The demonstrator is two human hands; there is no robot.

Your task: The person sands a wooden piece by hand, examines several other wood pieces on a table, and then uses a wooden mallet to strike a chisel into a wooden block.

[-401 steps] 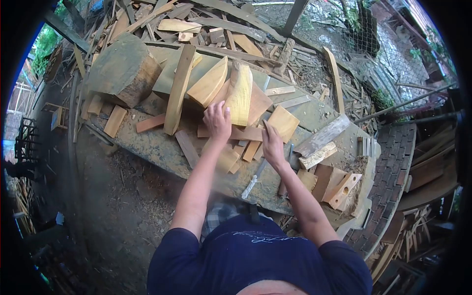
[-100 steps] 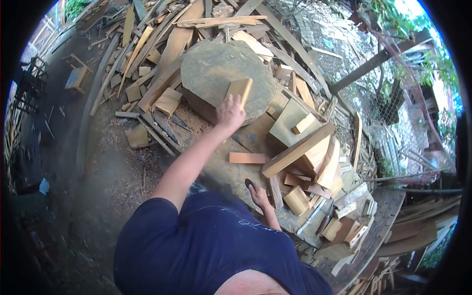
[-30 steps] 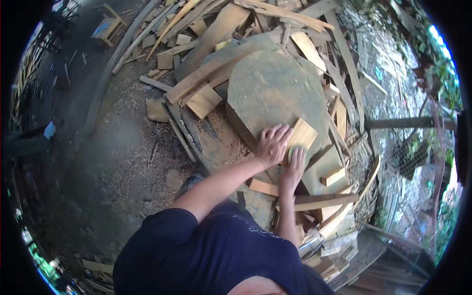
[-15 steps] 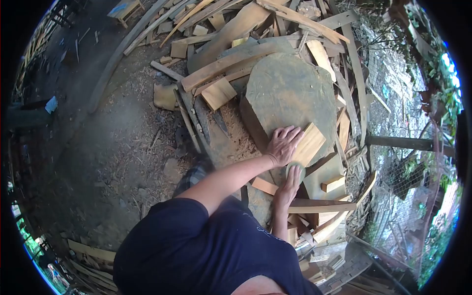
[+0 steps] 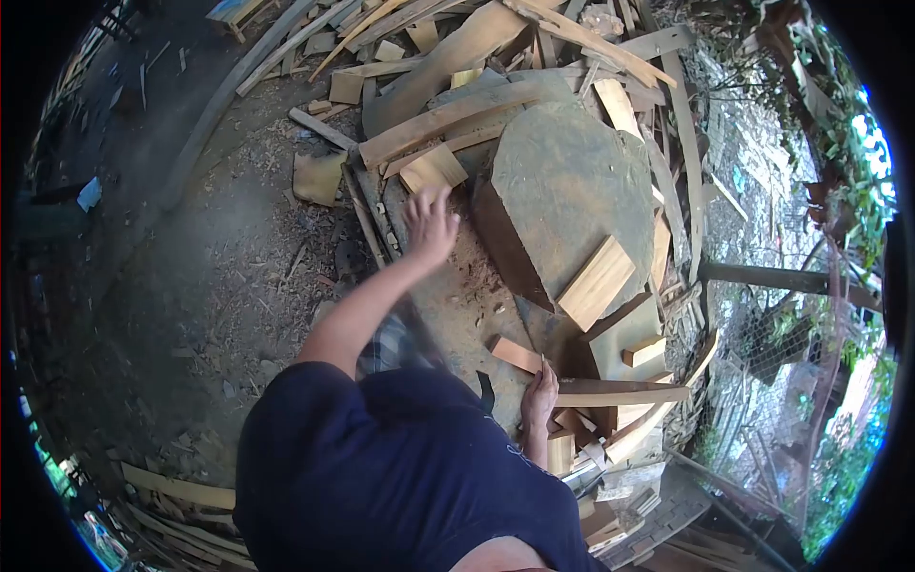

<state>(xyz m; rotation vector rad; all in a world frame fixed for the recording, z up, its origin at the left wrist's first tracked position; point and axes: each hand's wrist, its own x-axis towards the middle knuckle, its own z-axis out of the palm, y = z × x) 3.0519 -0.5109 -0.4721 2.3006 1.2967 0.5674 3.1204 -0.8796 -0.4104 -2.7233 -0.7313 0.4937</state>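
My left hand (image 5: 431, 229) is raised off to the left, fingers spread and slightly blurred, its fingertips just below a squarish wood block (image 5: 434, 169). Low in front of my body, my right hand (image 5: 539, 393) has its fingers closed, with a thin edge showing at the fingertips; I cannot tell what it holds. Beside that hand lies a small reddish wood piece (image 5: 516, 354). A smooth rectangular wood block (image 5: 598, 283) rests near the front edge of the big tree stump (image 5: 572, 181), touched by neither hand.
Offcuts and long boards (image 5: 457, 119) are heaped behind the stump. More wood pieces, among them a tapered strip (image 5: 624, 395) and a small block (image 5: 645, 352), lie to the right. Shavings cover the dirt floor (image 5: 238, 257) at left. Wire mesh (image 5: 772, 334) stands at far right.
My left hand has left the rectangular block and swung to the left. My right hand, earlier against the block's near end with a round greenish pad, has drawn back toward my body.
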